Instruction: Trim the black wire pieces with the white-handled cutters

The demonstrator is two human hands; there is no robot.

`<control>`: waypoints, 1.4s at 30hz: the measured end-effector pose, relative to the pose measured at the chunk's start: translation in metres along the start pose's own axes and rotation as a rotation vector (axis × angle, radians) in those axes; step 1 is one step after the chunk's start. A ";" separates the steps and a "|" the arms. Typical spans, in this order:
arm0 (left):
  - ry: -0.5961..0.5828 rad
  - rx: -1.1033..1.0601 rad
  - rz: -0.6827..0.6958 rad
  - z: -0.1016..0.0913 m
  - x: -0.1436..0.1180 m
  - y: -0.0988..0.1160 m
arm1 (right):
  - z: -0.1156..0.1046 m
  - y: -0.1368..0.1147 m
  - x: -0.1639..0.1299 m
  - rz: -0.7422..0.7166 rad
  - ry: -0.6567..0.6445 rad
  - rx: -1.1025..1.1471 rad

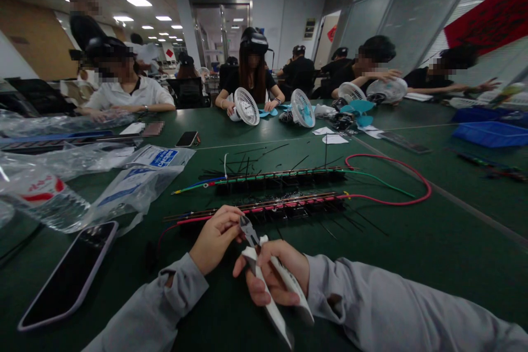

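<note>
Though I can't tell whether the left hand (215, 239) grips anything, the nearer strip (284, 206) just beyond its fingers looks fragile, best held by its black body. At those fingertips, the cutters (249, 231) seem stiff; the right hand (292, 259) sensibly grasps the handles (275, 316).

On your table (445, 253), a phone (70, 278) lies near left, a bottle (53, 203) behind it, fans (303, 108) beyond the wired strips (280, 206), a tray (490, 135) far right.
</note>
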State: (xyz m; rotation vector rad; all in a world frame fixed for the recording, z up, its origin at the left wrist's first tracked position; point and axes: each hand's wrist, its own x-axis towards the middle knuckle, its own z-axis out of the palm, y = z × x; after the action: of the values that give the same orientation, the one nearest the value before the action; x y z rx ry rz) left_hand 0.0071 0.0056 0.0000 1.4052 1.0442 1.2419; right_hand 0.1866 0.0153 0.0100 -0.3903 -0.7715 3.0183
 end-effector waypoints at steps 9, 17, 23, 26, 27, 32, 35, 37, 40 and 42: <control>0.005 -0.022 0.001 0.000 -0.001 -0.001 | 0.005 -0.001 -0.003 0.082 0.032 -0.014; 0.019 -0.009 0.010 0.001 0.000 0.001 | -0.001 0.002 0.001 -0.010 -0.036 -0.017; 0.050 0.012 0.027 0.002 0.001 0.003 | 0.002 0.004 0.003 0.005 -0.034 -0.038; 0.058 0.011 0.032 0.002 0.000 0.003 | 0.002 0.003 0.003 -0.001 -0.051 -0.023; 0.059 0.010 0.035 0.002 0.000 0.003 | 0.002 0.003 0.003 -0.005 -0.059 -0.018; 0.047 -0.008 0.034 0.001 0.001 -0.001 | -0.001 0.003 0.003 -0.034 -0.101 0.012; 0.037 -0.018 0.043 0.001 0.001 -0.003 | -0.002 0.003 0.004 -0.036 -0.114 0.013; 0.032 -0.013 0.050 0.001 0.001 -0.003 | -0.003 0.004 0.004 -0.032 -0.113 0.007; 0.023 0.001 0.055 0.001 0.001 -0.002 | -0.004 0.004 0.004 -0.026 -0.102 -0.001; 0.018 0.010 0.052 0.001 0.001 -0.001 | -0.003 0.004 0.004 -0.020 -0.088 -0.004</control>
State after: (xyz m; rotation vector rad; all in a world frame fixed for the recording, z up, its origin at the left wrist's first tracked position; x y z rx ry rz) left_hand 0.0080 0.0066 -0.0009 1.4393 1.0330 1.2902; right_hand 0.1835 0.0141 0.0043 -0.2494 -0.7820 3.0341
